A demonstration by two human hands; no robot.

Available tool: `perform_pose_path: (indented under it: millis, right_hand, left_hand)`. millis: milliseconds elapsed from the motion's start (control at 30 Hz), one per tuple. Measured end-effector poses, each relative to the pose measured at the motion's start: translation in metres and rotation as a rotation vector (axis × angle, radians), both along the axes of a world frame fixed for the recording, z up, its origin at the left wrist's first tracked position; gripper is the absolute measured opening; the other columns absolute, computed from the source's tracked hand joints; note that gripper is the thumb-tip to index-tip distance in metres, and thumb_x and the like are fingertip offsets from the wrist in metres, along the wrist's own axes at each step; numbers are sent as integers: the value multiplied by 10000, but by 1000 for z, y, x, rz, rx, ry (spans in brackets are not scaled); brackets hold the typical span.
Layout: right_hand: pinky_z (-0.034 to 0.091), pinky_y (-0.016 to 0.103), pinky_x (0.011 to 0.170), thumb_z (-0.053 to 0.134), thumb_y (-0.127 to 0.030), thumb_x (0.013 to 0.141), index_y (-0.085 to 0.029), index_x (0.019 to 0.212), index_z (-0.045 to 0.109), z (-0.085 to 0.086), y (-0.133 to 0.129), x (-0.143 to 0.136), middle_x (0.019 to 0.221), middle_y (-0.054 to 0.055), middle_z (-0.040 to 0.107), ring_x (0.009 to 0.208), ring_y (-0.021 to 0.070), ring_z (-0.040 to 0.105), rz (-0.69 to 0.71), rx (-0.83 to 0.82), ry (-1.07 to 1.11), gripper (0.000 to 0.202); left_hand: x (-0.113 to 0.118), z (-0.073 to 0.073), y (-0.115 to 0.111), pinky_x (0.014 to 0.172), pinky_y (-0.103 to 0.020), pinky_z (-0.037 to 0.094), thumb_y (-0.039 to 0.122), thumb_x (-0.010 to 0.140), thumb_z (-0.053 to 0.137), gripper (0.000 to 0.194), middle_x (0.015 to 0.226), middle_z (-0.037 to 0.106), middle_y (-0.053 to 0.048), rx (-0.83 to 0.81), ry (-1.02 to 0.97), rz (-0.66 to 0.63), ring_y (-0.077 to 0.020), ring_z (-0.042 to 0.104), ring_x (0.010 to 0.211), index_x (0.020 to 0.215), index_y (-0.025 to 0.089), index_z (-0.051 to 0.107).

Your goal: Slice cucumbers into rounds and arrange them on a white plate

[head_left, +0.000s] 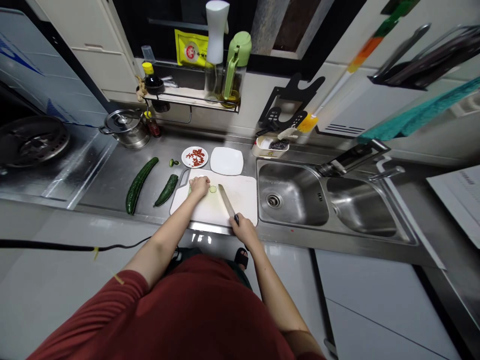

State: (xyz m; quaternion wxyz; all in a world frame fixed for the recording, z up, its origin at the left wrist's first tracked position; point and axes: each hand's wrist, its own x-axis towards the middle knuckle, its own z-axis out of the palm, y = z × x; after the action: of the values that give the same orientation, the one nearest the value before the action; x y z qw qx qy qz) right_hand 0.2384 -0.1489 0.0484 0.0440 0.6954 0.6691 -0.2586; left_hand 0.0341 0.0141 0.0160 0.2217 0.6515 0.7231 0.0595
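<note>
My right hand [244, 231] is wrapped round the dark handle of a kitchen knife [226, 200], whose blade lies low over the white cutting board [240, 192] and points away from me. On the board's left part, my left hand [199, 186] has its fingers curled down over cucumber slices [189, 190], mostly hidden under it. Between hand and blade lies a single round cucumber slice [213, 189]. Left of the board are a shorter cucumber piece [166, 190] and a long whole cucumber [140, 186]. Small green cucumber ends [173, 163] lie behind them.
Behind the board stand a plate of chopped red pieces [194, 157] and a white square plate [226, 161]. A double sink [296, 192] adjoins on the right. A lidded steel pot [127, 129] and a stove [32, 142] are at left. Bottles fill the wall shelf [187, 97].
</note>
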Motion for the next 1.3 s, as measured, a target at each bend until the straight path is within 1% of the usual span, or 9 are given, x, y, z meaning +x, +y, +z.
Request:
perform_pose_path:
  millis: [167, 300, 567, 700, 1033, 1300]
  right_hand:
    - [348, 263, 670, 291, -484, 976, -206, 1079, 533, 12, -4, -7, 960, 98, 676, 897, 226, 628, 20, -10, -20, 382]
    - [361, 266, 693, 297, -480, 979, -205, 1089, 531, 17, -6, -10, 979, 105, 674, 912, 226, 628, 26, -42, -28, 378]
    - [379, 274, 717, 311, -470, 972, -189, 1100, 539, 13, -6, -12, 1002, 117, 670, 926, 231, 628, 49, -67, -22, 383]
    - [390, 285, 732, 317, -466, 971, -183, 1109, 539, 12, -5, -12, 1019, 124, 666, 946, 240, 626, 47, -74, -20, 386]
    - [412, 315, 744, 315, -415, 973, -159, 1087, 534, 17, -1, -19, 1043, 156, 659, 957, 259, 626, 38, -143, -13, 355]
    - [424, 324, 772, 320, -395, 968, -151, 1103, 522, 11, 3, -21, 1053, 156, 654, 976, 258, 622, 42, -156, 5, 345]
  left_hand:
    - [0, -2, 2, 922, -403, 301, 330, 772, 605, 149, 1005, 700, -35, -1, 3, 19, -242, 551, 1033, 893, 268, 668]
    - [0, -2, 4, 924, -396, 304, 347, 766, 615, 147, 990, 703, -33, -6, 8, 20, -234, 564, 1013, 875, 262, 662]
    - [-1, -9, 8, 924, -391, 307, 314, 746, 611, 153, 982, 700, -34, -12, 10, 23, -230, 578, 1000, 882, 262, 658]
    - [-1, -11, 9, 920, -395, 308, 326, 741, 612, 156, 977, 699, -32, -1, 4, 23, -233, 579, 995, 876, 259, 654]
    - [-2, -8, 5, 919, -394, 301, 341, 749, 613, 156, 970, 696, -34, 1, -12, 19, -238, 569, 1006, 877, 257, 643]
    - [-1, -10, 6, 916, -394, 302, 334, 751, 613, 163, 994, 694, -32, -7, -2, 21, -240, 564, 1013, 896, 264, 644]
